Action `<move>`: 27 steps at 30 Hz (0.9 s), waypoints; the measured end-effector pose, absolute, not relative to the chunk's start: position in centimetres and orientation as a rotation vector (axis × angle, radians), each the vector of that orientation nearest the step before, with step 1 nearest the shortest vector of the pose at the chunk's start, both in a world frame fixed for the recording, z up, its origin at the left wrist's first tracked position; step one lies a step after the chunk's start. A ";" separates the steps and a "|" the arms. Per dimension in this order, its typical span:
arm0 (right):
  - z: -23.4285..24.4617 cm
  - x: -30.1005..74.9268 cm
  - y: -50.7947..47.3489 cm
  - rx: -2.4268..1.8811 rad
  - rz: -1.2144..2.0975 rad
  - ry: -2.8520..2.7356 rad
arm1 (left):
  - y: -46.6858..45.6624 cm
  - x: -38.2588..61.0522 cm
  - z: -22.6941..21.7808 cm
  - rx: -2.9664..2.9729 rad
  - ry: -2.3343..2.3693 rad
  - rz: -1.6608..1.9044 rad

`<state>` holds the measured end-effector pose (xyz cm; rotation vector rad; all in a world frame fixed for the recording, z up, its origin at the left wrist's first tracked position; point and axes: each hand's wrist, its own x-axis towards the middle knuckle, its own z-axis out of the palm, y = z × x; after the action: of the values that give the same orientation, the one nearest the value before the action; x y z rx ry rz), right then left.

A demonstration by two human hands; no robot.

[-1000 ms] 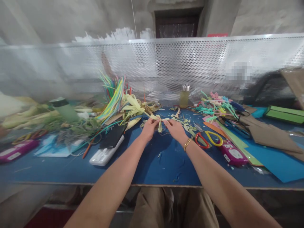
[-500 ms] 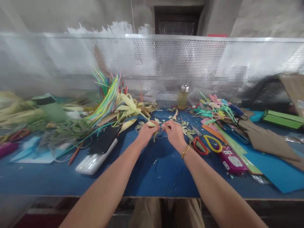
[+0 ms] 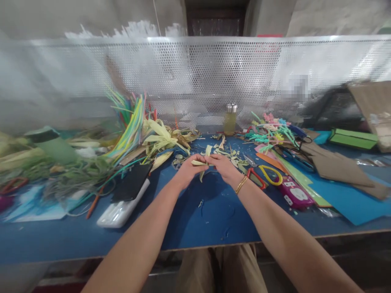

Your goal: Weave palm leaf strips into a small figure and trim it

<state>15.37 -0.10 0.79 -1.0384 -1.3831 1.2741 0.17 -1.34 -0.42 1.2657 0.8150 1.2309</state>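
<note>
The bare left hand (image 3: 190, 169) and the bare right hand (image 3: 225, 167) are sitting close together, both pinching a pale yellow-green, husk-like strip (image 3: 199, 163) over the middle of the flat blue tabletop (image 3: 210, 221). Uneven pulling would be risking a split in the thin strip; a wide right-wrist swing, a knock to the scissors with red and yellow loop handles (image 3: 280, 178). Open room is lying toward the near edge; pale green leafy scraps (image 3: 234, 156) are crowding the far side.

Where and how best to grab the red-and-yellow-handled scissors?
Probably by the yellow loop, from above on the person's right. The scissors lie with blades pointing away and handles nearer the person; the red loop sits crowded against the right forearm, while the yellow one is clear of it.
</note>
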 end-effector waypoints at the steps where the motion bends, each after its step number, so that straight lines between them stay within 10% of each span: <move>1: 0.8 15.3 -0.2 -0.999 1.278 -1.354 | -1.5 0.5 -0.4 1.191 0.798 1.210; 19: -0.3 15.3 0.3 -1.057 0.957 -1.363 | -1.5 2.5 -1.3 1.072 1.006 1.372; 27: 0.3 16.0 0.1 -1.100 0.291 -1.766 | -0.8 1.6 -1.9 1.399 1.157 1.490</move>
<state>16.04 0.13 0.31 -1.0999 -1.7656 0.2914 1.62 -0.77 -1.87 1.3991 1.1572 1.4896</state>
